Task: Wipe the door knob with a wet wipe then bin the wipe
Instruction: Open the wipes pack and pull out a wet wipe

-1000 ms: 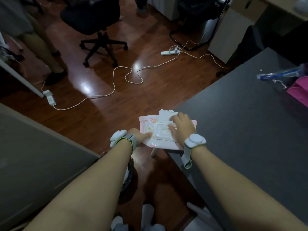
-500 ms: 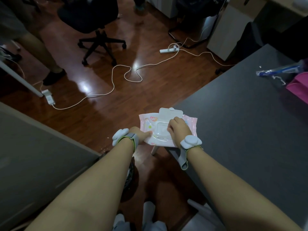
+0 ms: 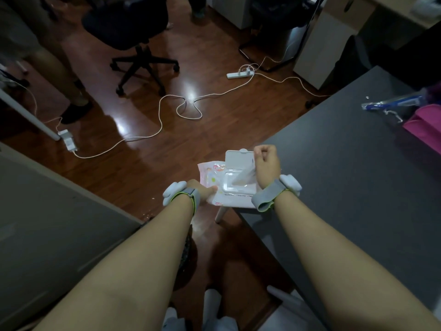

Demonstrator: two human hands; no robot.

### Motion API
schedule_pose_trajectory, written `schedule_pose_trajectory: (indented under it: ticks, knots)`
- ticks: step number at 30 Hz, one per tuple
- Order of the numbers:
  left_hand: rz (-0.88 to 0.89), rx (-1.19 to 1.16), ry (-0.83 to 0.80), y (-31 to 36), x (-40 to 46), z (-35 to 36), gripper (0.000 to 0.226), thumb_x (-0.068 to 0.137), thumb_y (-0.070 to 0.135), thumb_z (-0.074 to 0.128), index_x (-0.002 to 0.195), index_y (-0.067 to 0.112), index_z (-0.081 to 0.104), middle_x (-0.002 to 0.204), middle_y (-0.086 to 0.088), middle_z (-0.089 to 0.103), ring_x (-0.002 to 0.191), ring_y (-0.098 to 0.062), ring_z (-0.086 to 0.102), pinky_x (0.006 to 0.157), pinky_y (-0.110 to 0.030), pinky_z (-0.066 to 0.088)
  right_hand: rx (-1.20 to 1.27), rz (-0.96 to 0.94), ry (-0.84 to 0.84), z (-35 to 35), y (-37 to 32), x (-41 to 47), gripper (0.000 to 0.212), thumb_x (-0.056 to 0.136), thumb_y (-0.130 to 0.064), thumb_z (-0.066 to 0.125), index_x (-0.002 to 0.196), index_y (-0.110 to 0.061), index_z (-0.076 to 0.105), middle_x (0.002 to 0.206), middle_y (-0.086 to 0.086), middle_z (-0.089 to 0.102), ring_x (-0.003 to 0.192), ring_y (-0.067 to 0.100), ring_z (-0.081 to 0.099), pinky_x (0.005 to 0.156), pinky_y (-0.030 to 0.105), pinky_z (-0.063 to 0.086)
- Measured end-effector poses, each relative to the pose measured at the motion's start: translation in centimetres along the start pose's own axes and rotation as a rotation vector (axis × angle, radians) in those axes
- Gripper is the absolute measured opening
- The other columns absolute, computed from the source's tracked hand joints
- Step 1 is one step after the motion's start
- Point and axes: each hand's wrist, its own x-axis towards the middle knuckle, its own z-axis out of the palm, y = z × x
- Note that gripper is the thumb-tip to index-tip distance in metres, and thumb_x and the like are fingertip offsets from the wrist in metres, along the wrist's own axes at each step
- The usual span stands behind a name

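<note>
A pink and white pack of wet wipes lies at the corner of the dark grey table, its white flip lid standing up. My left hand grips the pack's near left edge. My right hand is raised above the pack, fingers pinched on a wet wipe that stretches, blurred, from the opening up to the fingers. The door knob is not in view. A dark bin shows partly under my left forearm.
A grey panel fills the lower left. White cables and a power strip lie on the wooden floor. An office chair and a person's leg stand beyond. A pink item and a blue-capped packet sit on the table's far right.
The lid has been flipped up. My right hand, which was down on the pack's opening, has risen and pulled a wipe upward. My left hand keeps holding the pack.
</note>
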Motion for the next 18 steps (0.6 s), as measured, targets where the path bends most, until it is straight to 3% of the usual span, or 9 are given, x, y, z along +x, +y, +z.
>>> schedule_pose_trajectory:
  ticks: [3,6,8,10,12,14,18]
  knots:
    - [0.002,0.014,0.014,0.0,0.0,0.1,0.064,0.079,0.048,0.066,0.119,-0.002,0.06,0.121,-0.02,0.064,0.11,-0.036,0.062,0.099,-0.041,0.05,-0.117,-0.008,-0.225,-0.5,1.1,-0.9,0.032,0.087,-0.046,0.056,0.11,-0.025,0.048,0.081,-0.009,0.056,0.074,0.004,0.055,0.069,0.02,0.041]
    - [0.005,-0.004,0.004,0.0,0.1,0.2,0.064,0.079,0.047,0.066,0.118,-0.003,0.06,0.121,-0.022,0.064,0.11,-0.038,0.061,0.098,-0.042,0.051,-0.393,-0.161,-0.388,-1.3,2.2,-1.0,0.051,0.073,-0.041,0.075,0.114,-0.02,0.053,0.091,-0.004,0.056,0.081,0.008,0.053,0.072,0.016,0.038]
    - [0.003,0.018,0.012,0.1,0.0,0.3,0.063,0.079,0.047,0.066,0.118,-0.002,0.06,0.121,-0.021,0.064,0.11,-0.037,0.061,0.098,-0.042,0.051,-0.649,-0.308,-0.479,-1.7,2.6,-0.5,0.04,0.073,-0.03,0.076,0.106,-0.012,0.06,0.1,0.007,0.058,0.091,0.019,0.054,0.075,0.02,0.034]
    - [-0.002,0.054,0.034,0.1,0.0,0.3,0.063,0.079,0.049,0.065,0.12,0.0,0.06,0.121,-0.018,0.064,0.11,-0.035,0.061,0.099,-0.041,0.05,-0.759,-0.349,-0.499,-1.9,2.4,-0.3,0.017,0.08,-0.02,0.068,0.091,-0.008,0.064,0.097,0.013,0.061,0.093,0.028,0.057,0.072,0.023,0.031]
    - [-0.003,0.115,0.059,0.1,-0.1,0.3,0.064,0.08,0.052,0.062,0.119,0.002,0.061,0.121,-0.016,0.065,0.109,-0.033,0.062,0.099,-0.04,0.049,-0.714,-0.324,-0.449,-1.7,1.8,-0.3,0.01,0.085,-0.017,0.061,0.082,-0.008,0.062,0.09,0.01,0.062,0.087,0.027,0.058,0.067,0.022,0.03]
    - [-0.004,0.154,0.073,0.1,-0.2,0.3,0.063,0.08,0.054,0.059,0.117,0.003,0.062,0.119,-0.016,0.066,0.107,-0.033,0.062,0.099,-0.04,0.049,-0.493,-0.197,-0.309,-1.5,0.8,-0.4,0.011,0.086,-0.018,0.058,0.08,-0.01,0.06,0.081,0.002,0.059,0.077,0.019,0.054,0.063,0.021,0.029]
    - [-0.016,0.17,0.087,0.1,-0.2,0.3,0.064,0.078,0.058,0.057,0.112,0.005,0.065,0.113,-0.014,0.068,0.104,-0.032,0.064,0.098,-0.04,0.05,-0.038,0.067,-0.123,-1.8,-1.7,0.3,0.014,0.093,-0.019,0.055,0.093,-0.006,0.058,0.073,-0.005,0.052,0.073,0.013,0.048,0.061,0.02,0.04]
